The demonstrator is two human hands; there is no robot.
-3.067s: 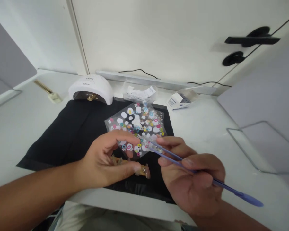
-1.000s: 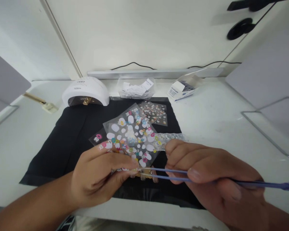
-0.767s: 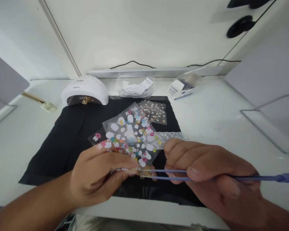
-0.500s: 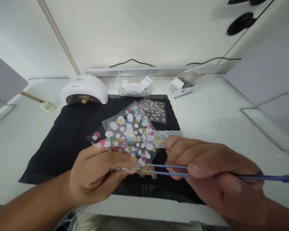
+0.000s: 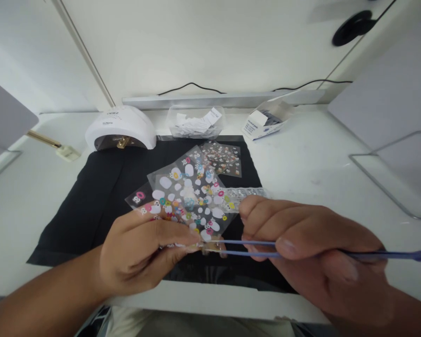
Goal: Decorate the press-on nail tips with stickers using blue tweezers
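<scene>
My left hand [image 5: 143,250] is closed, pinching clear nail sticker sheets [image 5: 192,187] that fan out above it over the black mat. White blobs and small colourful motifs cover the sheets. In my right hand [image 5: 312,238] is a pair of purple tweezers [image 5: 259,248], held level and pointing left. Their two thin tips lie slightly apart, close to my left thumb and the lower edge of the sheets. Whether they grip a sticker is too small to tell. Below the sheets, a small shiny gold-brown object [image 5: 213,245] shows behind the tips, partly hidden.
A black mat [image 5: 91,201] covers the white table. Another sticker sheet [image 5: 228,159] and a clear ridged plastic case [image 5: 245,194] lie behind my hands. Along the back stand a white nail lamp [image 5: 122,126], a clear tub [image 5: 196,124] of packets and an alcohol pad box [image 5: 266,121].
The view has shifted very slightly. Both hands, the sheets and the tweezers hold nearly the same positions, with the tweezer tips still beside my left thumb.
</scene>
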